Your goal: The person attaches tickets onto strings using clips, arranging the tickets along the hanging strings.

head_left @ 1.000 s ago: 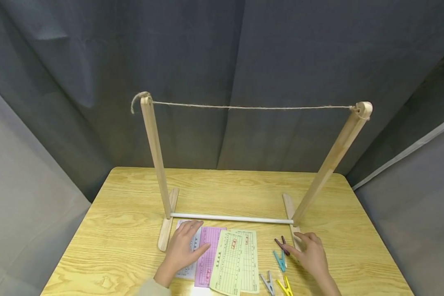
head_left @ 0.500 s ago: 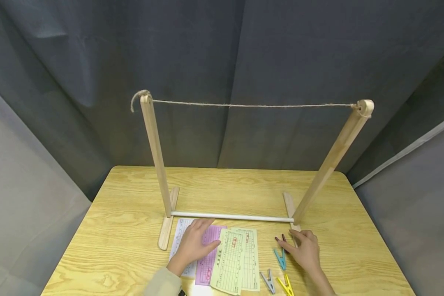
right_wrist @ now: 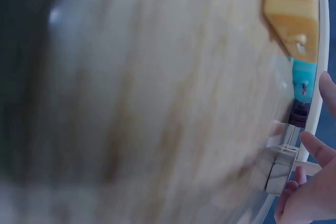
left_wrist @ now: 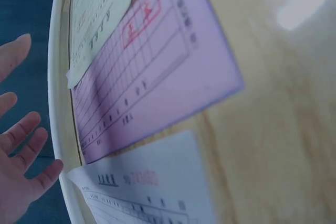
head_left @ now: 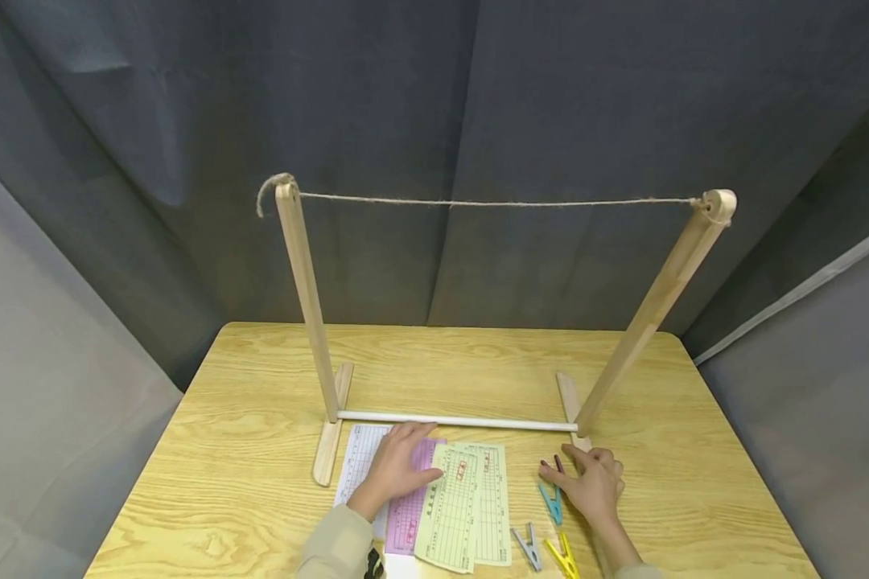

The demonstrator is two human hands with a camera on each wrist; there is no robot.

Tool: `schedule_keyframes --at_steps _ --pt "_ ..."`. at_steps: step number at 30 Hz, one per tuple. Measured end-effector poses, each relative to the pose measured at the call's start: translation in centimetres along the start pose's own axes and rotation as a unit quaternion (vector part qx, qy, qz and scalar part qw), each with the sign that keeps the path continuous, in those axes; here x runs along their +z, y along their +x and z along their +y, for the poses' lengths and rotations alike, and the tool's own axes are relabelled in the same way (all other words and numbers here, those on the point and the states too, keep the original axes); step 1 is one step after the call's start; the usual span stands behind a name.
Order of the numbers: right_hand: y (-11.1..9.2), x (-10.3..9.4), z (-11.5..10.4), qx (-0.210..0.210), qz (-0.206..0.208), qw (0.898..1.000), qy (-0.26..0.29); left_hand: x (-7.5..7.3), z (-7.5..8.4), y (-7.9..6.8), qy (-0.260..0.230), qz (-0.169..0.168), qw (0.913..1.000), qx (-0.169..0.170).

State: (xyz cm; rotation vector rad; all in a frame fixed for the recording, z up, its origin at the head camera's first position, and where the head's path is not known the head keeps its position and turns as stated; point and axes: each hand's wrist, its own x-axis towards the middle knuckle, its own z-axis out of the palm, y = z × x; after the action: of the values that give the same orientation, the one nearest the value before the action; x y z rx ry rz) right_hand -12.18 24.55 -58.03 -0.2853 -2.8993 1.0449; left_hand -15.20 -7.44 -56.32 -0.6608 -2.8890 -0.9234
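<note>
In the head view my left hand [head_left: 398, 466] reaches over the purple-pink printed slip [head_left: 405, 523], its fingers extended and its thumb over the edge of a pale green slip [head_left: 445, 515]. A second green slip [head_left: 494, 507] and a white slip [head_left: 355, 462] lie to either side. My right hand [head_left: 595, 486] is spread around the dark purple clothespin [head_left: 558, 464]; its thumb partly covers the clip, and no firm pinch shows. Beneath that clip lies a teal clothespin [head_left: 553, 505]. Grey [head_left: 528, 548] and yellow [head_left: 565, 556] clothespins lie nearer the front.
A wooden stand rises behind the slips, with a left post [head_left: 306, 289] and a right post [head_left: 655, 318]. Twine [head_left: 478, 203] spans their tops, and a white rod [head_left: 478, 422] joins them low down. Dark curtains [head_left: 434, 121] hang behind the wooden table [head_left: 174, 498].
My left hand has slid right, from the white and pink slips toward the green ones. My right hand has shifted slightly left and away from me, around the purple clothespin.
</note>
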Motion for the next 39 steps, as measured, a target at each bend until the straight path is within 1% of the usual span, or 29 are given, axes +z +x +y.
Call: schedule_keyframes --at_steps 4,7,12,15,19,23,28,31,39 --pt "0.2 0.1 0.0 -0.004 0.004 1.0 -0.014 0.4 -0.3 0.7 0.026 -0.013 0.9996 0.001" --pt "0.4 0.4 -0.1 -0.012 0.007 1.0 -0.015 0.7 -0.5 1.1 0.043 -0.018 0.9989 0.004" --pt "0.6 0.7 0.1 -0.015 0.009 1.0 -0.016 1.0 -0.8 1.4 0.05 -0.024 0.9984 0.014" --pt "0.5 0.7 0.2 -0.009 0.008 1.0 -0.023 1.4 -0.9 1.4 0.053 -0.036 0.9979 0.015" --pt "0.4 0.7 0.2 -0.009 0.01 1.0 -0.025 1.8 -0.8 1.4 0.057 -0.053 0.9969 0.007" --pt "0.3 0.8 0.1 -0.012 0.011 1.0 -0.022 1.9 -0.8 1.5 0.07 -0.064 0.9955 0.002" --pt "0.3 0.8 0.2 -0.02 0.026 0.999 -0.03 2.2 -0.8 1.7 0.085 -0.074 0.9936 -0.004" --pt "0.4 0.9 0.4 -0.024 0.033 0.999 -0.034 2.3 -0.8 1.8 0.087 -0.073 0.9935 -0.005" --pt "0.3 0.6 0.4 -0.012 0.021 0.999 -0.035 2.5 -0.6 1.9 0.071 -0.065 0.9953 -0.008"
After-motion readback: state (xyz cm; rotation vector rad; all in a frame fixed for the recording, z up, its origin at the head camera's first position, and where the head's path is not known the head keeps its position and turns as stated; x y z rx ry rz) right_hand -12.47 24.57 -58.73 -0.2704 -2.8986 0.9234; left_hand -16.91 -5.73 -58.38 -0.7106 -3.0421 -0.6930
